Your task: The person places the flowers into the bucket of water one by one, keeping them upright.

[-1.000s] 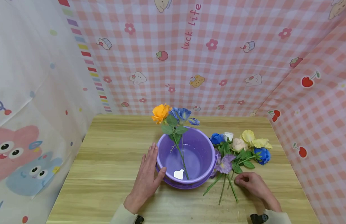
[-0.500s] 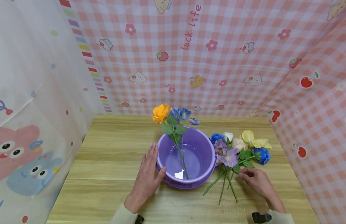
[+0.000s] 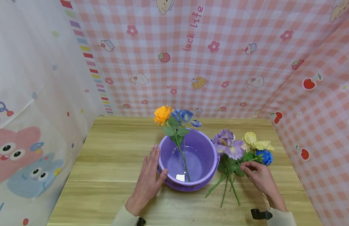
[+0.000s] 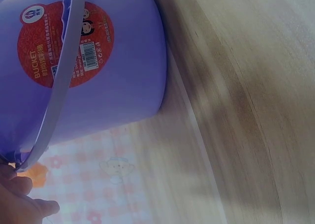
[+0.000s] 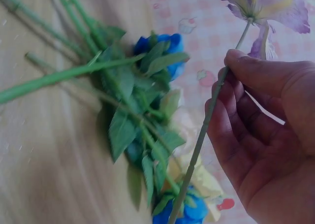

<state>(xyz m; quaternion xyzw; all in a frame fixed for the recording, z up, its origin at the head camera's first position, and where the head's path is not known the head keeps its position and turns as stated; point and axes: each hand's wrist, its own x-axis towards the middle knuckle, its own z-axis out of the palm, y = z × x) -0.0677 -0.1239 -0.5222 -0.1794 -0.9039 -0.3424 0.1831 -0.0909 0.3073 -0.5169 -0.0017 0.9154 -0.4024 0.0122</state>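
With thumb and fingers my right hand (image 3: 260, 177) pinches the stem of a purple iris (image 3: 228, 146), whose bloom is raised above the other flowers; the right wrist view shows the grip on the stem (image 5: 202, 135) closely. My left hand (image 3: 149, 172) rests with straight fingers against the left side of a purple bucket (image 3: 202, 138). Inside the bucket lean an orange rose (image 3: 162, 115) and a blue iris (image 3: 184, 116), their blooms over the far rim. In the left wrist view the bucket's side carries a red label (image 4: 88, 42) and a handle.
Right of the bucket lies a pile of artificial flowers, among them a yellow iris (image 3: 257, 142) and a blue rose (image 3: 265, 157). Their green stems (image 3: 223, 190) point toward the front of the wooden table (image 3: 106, 150). Patterned cloth (image 3: 152, 62) hangs behind and at both sides.
My right hand has lifted the purple iris from the pile, moving slightly up and away from the table's front. The left hand and the bucket have stayed in place.
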